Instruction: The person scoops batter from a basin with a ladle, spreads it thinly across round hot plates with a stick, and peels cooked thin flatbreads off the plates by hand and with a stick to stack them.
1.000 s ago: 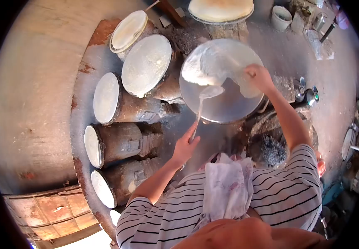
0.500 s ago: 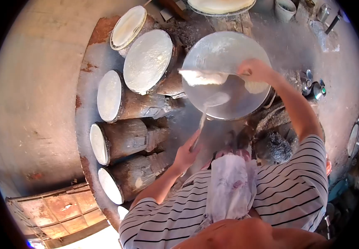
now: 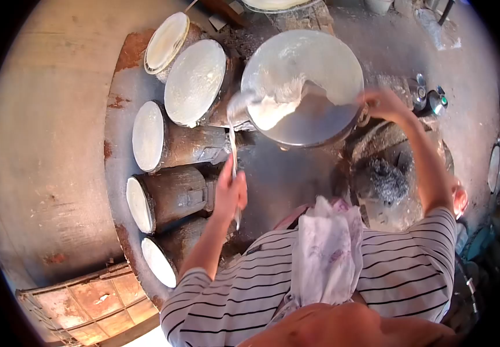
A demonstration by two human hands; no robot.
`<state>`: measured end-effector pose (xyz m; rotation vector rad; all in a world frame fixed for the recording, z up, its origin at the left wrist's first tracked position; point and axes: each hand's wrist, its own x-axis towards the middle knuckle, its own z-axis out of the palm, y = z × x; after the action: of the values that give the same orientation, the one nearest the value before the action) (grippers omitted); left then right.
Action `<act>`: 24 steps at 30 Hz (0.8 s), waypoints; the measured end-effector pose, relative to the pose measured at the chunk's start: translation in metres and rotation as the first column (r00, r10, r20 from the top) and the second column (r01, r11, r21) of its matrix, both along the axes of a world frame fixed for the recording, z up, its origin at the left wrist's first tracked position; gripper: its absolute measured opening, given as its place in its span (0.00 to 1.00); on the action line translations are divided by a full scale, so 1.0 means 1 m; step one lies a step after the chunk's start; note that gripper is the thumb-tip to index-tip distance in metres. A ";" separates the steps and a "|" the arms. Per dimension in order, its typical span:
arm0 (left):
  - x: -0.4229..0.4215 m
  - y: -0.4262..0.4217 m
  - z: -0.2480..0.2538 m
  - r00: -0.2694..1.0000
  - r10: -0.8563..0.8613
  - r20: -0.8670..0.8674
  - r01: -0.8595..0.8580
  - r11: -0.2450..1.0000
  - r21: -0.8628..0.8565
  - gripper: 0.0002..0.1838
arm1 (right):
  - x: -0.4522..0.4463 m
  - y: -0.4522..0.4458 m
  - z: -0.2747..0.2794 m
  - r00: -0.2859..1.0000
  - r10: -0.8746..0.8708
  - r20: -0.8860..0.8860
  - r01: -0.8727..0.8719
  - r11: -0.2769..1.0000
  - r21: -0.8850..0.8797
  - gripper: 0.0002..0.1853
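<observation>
My left hand (image 3: 230,188) is wrapped round the handle of a long metal ladle (image 3: 234,141), whose blurred bowl is beside the left edge of a large round pan (image 3: 313,124). A thin pale sheet (image 3: 302,52) covers the far part of the pan, with a ragged near edge and a bright white fold at the left. The near part shows bare grey metal. At the pan's right rim is my right hand (image 3: 382,104), fingers curled; whether anything is in them is too small to tell.
Several round white-topped pans (image 3: 195,84) on clay stoves curve along the left. A blackened stove opening (image 3: 387,182) lies at the near right. Small metal containers (image 3: 436,103) stand farther right. A white cloth (image 3: 326,254) hangs at my chest.
The ladle has moved left, from over the pan to beside its left edge. My right hand has shifted right, from over the pan to its rim. The pale sheet lies over more of the far surface's right side.
</observation>
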<state>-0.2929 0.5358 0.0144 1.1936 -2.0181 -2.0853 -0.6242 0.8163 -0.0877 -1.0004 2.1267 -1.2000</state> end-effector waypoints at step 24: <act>0.104 -0.167 0.038 0.609 -0.177 -0.773 0.359 0.931 0.070 0.34 | 0.374 -0.293 -0.067 0.228 -0.280 0.932 0.962 0.212 -0.171 0.18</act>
<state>-0.1893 0.3689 0.0521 -0.0999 -1.6184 -2.3873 -0.2504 0.5232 -0.1548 0.5779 1.1784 -2.5783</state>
